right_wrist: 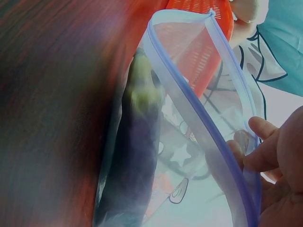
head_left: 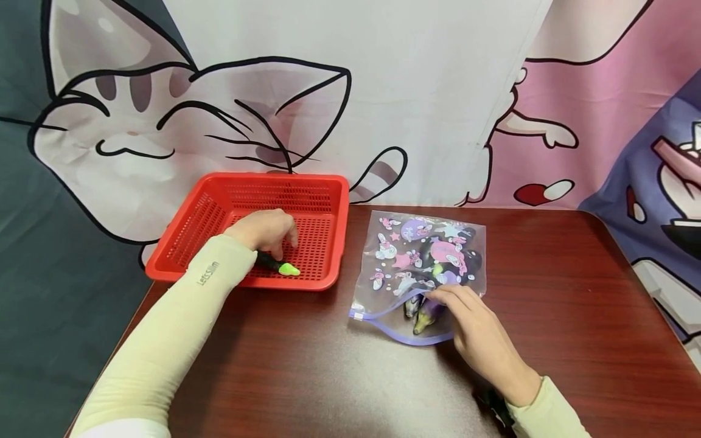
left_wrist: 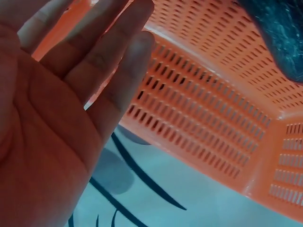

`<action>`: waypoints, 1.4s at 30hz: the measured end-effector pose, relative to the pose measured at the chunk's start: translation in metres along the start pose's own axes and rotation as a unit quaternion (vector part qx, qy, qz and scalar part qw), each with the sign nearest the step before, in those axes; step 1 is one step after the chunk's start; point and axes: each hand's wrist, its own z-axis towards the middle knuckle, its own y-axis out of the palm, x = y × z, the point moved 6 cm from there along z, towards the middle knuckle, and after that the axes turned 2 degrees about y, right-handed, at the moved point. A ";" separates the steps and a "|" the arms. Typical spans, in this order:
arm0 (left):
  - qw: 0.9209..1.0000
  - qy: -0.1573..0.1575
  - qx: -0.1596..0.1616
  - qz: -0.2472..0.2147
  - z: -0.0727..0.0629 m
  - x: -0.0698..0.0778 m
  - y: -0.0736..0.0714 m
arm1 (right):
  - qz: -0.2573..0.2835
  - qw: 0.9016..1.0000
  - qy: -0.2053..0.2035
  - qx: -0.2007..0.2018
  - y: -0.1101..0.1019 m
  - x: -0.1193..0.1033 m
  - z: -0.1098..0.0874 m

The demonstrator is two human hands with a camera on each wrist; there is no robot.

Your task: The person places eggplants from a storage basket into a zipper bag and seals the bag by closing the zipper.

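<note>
My left hand (head_left: 265, 231) reaches down into a red plastic basket (head_left: 341, 237), its fingers beside a dark eggplant (head_left: 269, 262) with a bright green stem end. In the left wrist view the palm (left_wrist: 57, 113) faces the camera, fingers extended, and a dark glossy object (left_wrist: 279, 40) fills the upper right corner. With my right hand (head_left: 482, 334) I pinch the open mouth of a clear zip bag (head_left: 372, 255) printed with pink and purple cartoons. Inside it lies a purple eggplant (right_wrist: 135, 156), its yellow-green stem toward the opening; more dark produce shows through the plastic.
The bag lies on a reddish-brown wooden table (head_left: 558, 292), to the right of the basket. Behind stands a cloth backdrop (head_left: 427, 91) with cartoon cats. A small black object (head_left: 495, 404) is partly hidden by my right wrist.
</note>
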 end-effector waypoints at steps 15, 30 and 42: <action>0.997 -0.003 -0.070 0.023 0.010 -0.005 0.021 | -0.001 1.000 -0.005 -0.001 0.002 0.001 0.000; 0.995 -0.004 -0.095 0.024 0.012 -0.004 0.030 | 0.001 1.000 -0.013 0.008 0.001 -0.001 0.000; 0.995 0.004 -0.079 0.054 0.011 -0.005 0.026 | -0.001 1.000 -0.010 0.004 0.001 0.000 0.000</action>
